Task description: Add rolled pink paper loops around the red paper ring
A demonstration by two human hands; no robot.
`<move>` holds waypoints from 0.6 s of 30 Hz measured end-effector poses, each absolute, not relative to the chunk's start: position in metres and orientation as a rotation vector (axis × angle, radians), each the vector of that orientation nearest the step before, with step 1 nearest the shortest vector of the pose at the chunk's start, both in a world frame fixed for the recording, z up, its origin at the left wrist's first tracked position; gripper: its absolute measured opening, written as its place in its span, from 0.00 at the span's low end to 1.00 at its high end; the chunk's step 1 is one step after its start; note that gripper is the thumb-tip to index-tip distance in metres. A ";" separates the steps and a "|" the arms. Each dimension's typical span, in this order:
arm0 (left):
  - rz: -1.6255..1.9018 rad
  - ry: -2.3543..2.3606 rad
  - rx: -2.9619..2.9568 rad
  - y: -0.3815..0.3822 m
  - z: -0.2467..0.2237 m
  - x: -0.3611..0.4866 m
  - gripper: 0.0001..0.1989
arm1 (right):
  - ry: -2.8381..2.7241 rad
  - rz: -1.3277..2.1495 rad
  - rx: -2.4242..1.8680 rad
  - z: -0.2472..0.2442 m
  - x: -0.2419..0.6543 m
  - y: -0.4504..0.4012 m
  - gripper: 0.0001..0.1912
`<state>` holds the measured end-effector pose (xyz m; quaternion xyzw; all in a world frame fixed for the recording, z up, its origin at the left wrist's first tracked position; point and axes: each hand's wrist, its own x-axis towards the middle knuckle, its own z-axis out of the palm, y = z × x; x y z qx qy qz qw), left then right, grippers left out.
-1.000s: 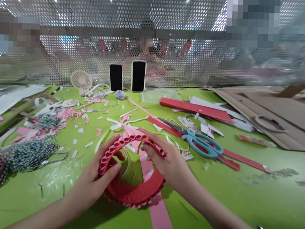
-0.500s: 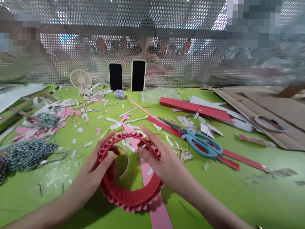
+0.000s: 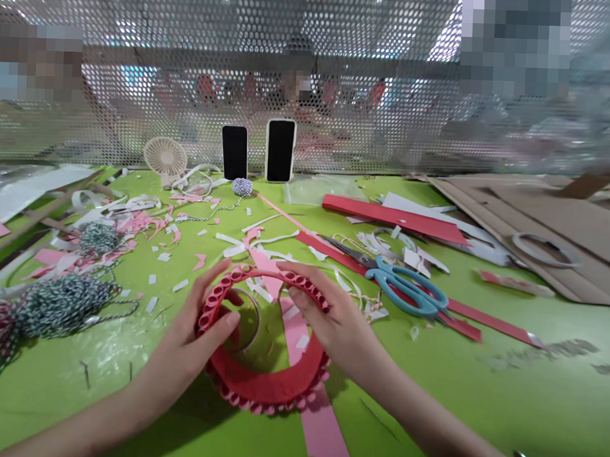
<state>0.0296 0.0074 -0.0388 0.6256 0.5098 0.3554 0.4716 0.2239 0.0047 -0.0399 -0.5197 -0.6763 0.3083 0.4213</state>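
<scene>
A red paper ring (image 3: 264, 389) edged with small rolled tubes (image 3: 209, 312) sits at 6 o'clock on the green surface (image 3: 523, 409), tilted, its long axis running 9 to 3. The left hand (image 3: 183, 341) pinches the upper arc between thumb (image 3: 226, 322) and curled fingers (image 3: 207, 285); the right hand (image 3: 329, 316) lies over it, fingers (image 3: 303, 275) slightly spread. Light, even pressure from both sides seems best, sparing the tubes from crushing.

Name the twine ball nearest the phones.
The small blue-and-white ball, just in front of the phones; the bigger twine bundles lie far off to the left.
</scene>
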 end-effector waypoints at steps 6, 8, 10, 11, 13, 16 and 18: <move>0.861 1.273 1.534 0.007 -0.039 0.031 0.21 | -1.677 0.921 -1.292 -0.044 0.224 0.007 0.15; 0.980 1.261 1.303 0.014 -0.036 0.026 0.19 | -1.625 0.989 -1.257 -0.049 0.228 0.010 0.21; 1.179 1.231 1.036 0.026 -0.030 0.017 0.14 | -1.546 1.005 -1.240 -0.053 0.231 0.014 0.26; 1.294 1.212 0.931 0.033 -0.026 0.012 0.11 | -1.522 0.989 -1.257 -0.054 0.232 0.015 0.26; 1.476 1.160 0.833 0.047 -0.016 0.001 0.11 | -1.569 0.929 -1.311 -0.054 0.231 0.014 0.20; 1.654 1.048 0.904 0.062 -0.004 -0.010 0.13 | -1.943 0.779 -1.287 -0.052 0.221 0.006 0.11; 1.719 1.012 1.009 0.065 -0.001 -0.013 0.15 | -2.255 0.635 -1.206 -0.052 0.210 -0.001 0.12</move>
